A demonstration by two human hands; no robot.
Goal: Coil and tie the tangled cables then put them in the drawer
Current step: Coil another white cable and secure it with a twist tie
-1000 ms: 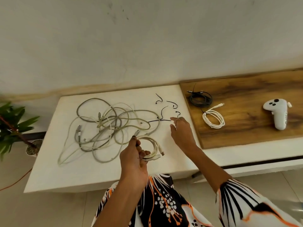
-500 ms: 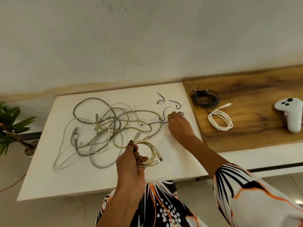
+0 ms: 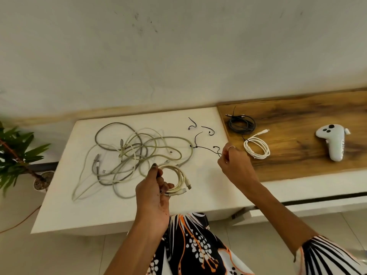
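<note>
Head view: one coil held ready, a tie being picked up

Head view looks down at a white table against a plain pale wall. The left hand grips a small cream coil, fingers curled round one side so the loops cannot spring open, both plugs poking out to the right. The right hand is closed in a pinch on the end of a thin black tie, which trails left across the table to the edge of the tangle. Judging by this, the tie is meant for the held coil, and binding it is the step in hand.

A tangle of grey and cream cables lies spread on the table's left half, not yet sorted. Three more ties lie loose near the back edge, just beyond the tangle and within reach of the right hand.

To the right, on a wooden board, sit two finished coils: a black coil and, just in front of it, a white coil, each seemingly bound. A white controller lies well apart, further right.

No open drawer shows; a dark slot runs under the right-hand surface, but whether that is the drawer cannot be told. A potted plant stands on the tiled floor at far left.
</note>
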